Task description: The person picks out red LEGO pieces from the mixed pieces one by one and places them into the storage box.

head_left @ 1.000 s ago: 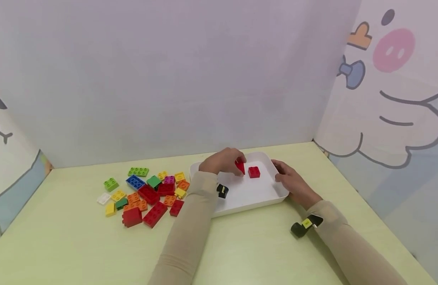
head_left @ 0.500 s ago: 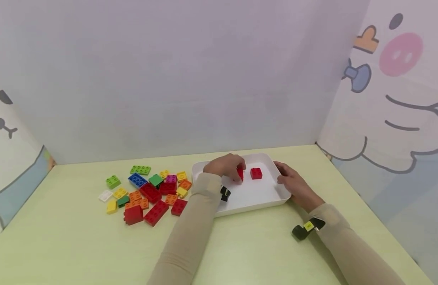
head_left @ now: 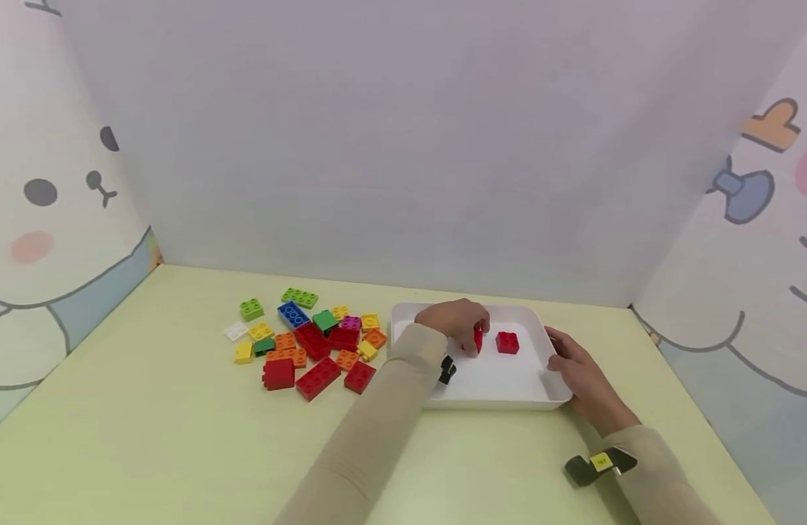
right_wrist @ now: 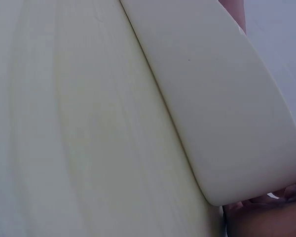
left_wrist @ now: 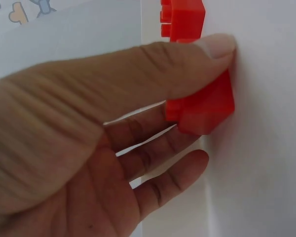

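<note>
My left hand reaches into the white tray and pinches a red building brick between thumb and fingers. In the left wrist view, that brick is right at the tray's white floor, partly covered by the thumb. A second red brick with studs up sits just to its right in the tray. My right hand grips the tray's right end, thumb over the rim and the other fingers mostly hidden outside. The tray's outer wall fills much of the right wrist view.
Left of the tray lie several loose bricks: red, orange, blue, green, yellow and others. The pale table ends at a plain wall behind, with cartoon-printed panels at both sides.
The head view has turned, so the whole scene sits further right. My left hand has lowered the red brick toward the tray floor. My right hand keeps its grip on the tray.
</note>
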The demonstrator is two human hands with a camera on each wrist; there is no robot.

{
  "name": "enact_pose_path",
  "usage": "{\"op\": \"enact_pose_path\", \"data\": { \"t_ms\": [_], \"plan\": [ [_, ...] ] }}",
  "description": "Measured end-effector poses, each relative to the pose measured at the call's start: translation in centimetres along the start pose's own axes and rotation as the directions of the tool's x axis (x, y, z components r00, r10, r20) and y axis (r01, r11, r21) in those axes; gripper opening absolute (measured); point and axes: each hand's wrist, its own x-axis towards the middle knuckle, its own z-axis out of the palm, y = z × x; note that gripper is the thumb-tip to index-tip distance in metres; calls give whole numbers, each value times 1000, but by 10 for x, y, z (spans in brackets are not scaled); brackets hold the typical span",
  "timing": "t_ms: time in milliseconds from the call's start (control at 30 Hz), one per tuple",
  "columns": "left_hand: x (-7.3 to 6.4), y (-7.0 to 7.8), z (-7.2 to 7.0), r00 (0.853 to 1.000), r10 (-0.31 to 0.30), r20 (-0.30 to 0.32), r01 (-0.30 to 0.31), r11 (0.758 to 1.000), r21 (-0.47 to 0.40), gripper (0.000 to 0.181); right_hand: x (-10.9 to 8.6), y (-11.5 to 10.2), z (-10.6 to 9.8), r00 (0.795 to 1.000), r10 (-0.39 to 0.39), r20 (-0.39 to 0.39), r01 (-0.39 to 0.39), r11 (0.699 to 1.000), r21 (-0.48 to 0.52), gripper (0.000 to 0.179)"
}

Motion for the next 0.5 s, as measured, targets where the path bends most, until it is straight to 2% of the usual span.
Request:
{"op": "enact_pose_path", "data": {
  "t_ms": [267,500],
  "plan": [
    [3,6,5,1000,-12,11,13,1000,-25,43,-6,6,-4,1000,-4,-11,4,1000,13,69],
    [-5,8,-1,996,-83,17,82,996,29,52,-7,2,1,999,-36,10,36,999,37,69]
  ]
}}
